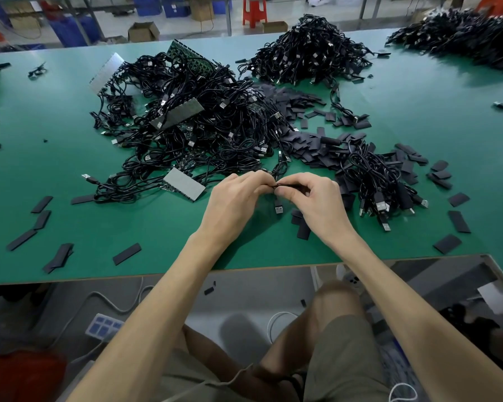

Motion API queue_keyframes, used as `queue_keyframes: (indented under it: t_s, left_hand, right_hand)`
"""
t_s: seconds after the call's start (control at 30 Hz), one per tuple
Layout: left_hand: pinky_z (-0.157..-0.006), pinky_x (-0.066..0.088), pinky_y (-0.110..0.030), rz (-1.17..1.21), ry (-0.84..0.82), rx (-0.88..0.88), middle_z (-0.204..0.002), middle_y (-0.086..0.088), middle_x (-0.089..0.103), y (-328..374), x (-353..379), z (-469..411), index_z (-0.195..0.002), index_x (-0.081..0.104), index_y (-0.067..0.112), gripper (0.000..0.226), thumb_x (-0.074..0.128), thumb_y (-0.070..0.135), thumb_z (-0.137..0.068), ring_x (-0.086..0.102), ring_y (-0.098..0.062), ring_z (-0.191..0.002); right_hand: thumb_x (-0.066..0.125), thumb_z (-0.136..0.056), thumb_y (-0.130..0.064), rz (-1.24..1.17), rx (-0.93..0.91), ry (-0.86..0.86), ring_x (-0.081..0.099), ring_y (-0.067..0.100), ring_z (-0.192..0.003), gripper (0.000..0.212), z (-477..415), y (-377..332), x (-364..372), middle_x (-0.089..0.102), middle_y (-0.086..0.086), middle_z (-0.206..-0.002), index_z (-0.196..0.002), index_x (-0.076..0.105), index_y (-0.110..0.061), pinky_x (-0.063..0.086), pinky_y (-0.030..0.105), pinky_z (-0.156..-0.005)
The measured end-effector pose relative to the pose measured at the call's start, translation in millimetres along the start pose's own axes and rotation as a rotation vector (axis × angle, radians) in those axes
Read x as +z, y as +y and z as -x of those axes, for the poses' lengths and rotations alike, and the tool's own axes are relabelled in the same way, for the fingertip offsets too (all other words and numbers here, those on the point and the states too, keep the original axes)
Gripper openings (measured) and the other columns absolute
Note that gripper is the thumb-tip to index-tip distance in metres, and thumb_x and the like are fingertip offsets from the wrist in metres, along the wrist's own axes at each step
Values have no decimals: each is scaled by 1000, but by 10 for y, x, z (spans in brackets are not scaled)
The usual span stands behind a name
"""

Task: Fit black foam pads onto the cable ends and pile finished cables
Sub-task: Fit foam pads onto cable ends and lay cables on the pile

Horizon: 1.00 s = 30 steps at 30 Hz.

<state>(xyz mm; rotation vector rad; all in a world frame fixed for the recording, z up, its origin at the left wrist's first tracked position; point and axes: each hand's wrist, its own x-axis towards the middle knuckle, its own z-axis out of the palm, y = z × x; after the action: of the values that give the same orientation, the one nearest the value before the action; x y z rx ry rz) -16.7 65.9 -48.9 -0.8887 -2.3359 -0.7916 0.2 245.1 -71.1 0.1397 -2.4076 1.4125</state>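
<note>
cable end (283,185) mostly hidden, far pile (462,36) blurred

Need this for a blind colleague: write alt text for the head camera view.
The left hand and right hand pinch a black cable and foam pad over a green table, a USB plug dangling below. Cable piles and loose foam pads surround them.

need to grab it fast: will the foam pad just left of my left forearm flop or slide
Probably light: the foam pad is a thin flat strip. Likely bendy, like the folded pad beside it. Flat, it should slide, not roll.
</note>
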Motion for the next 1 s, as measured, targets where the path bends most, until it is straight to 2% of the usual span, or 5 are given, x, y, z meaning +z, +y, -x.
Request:
queue_keyframes:
  t_s: [0.23, 0.53, 0.67, 0.83, 1.0]
  left_hand:
    - [-65, 51, -46, 11, 1, -1, -82, 22, 50, -63, 14, 9, -98, 75, 11, 16, 67, -1, -91, 57, -29, -66]
    - [-65, 48, -40, -20, 40, 15, -81, 11, 67, -73, 38, 22, -95, 74, 13, 13, 70, 1, -92, 50, -22, -64]
    - [-67, 48, -37, -29, 39, 18, -79, 23, 56, -94, 50, 36, -96, 75, 14, 15, 70, 1, -91, 50, -22, -65]
    - [-78, 44, -34, -1, 34, 3, -91, 19, 67, -93, 75, 20, -103, 72, 15, 10, 65, 17, -98, 49, -2, -76]
    - [-79, 44, -37, -19, 3, 0, -101, 5, 68, -137, 90, -9, -104, 70, 14, 11, 61, 20, -101, 61, -17, -86]
  right_hand:
    - [77, -89, -23, -5, -14, -22, 63, -8, -83, 10, 7, -12, 19, 71, -19, -89, -99, 80, -22, 41, 6, -72]
    - [76, -90, -22, -2, -3, -43, 62, -8, -76, 8, 6, -14, 14, 70, -20, -86, -98, 79, -24, 40, 6, -69]
    - [76, -91, -23, 29, -33, -54, 61, -9, -77, 13, 17, -11, 31, 69, -18, -89, -103, 79, -19, 39, 6, -70]
    - [76, -91, -23, 37, -37, 6, 61, -9, -84, 13, 14, -14, 28, 69, -19, -91, -103, 79, -19, 39, 4, -74]
    - [77, -90, -23, 43, -37, 38, 63, -5, -90, 14, 22, -38, 13, 70, -13, -94, -103, 79, -18, 42, 7, -81]
